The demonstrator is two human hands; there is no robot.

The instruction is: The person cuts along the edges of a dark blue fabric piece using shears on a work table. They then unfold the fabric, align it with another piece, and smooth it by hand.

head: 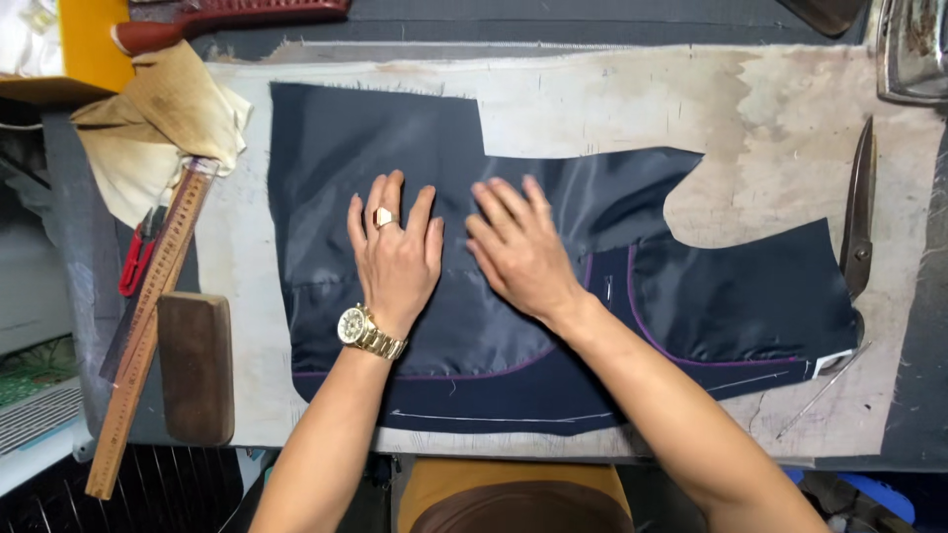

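- Left hand (393,259) and right hand (517,252) lie open and flat, gripping nothing, pressing the navy fabric piece (474,296) spread on the counter (790,118)
- Fabric looks mostly smoothed; shears (858,222) lie untouched at its right edge, wooden ruler (148,316) to the left

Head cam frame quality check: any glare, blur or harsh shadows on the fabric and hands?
Head view: light is even and soft, with only faint shadows under the left hand and right hand. The dark navy fabric shows a mild sheen, not blown out. Hands look slightly soft; the scissors and wooden ruler edges read clearly. The iron is cropped at the frame corner.
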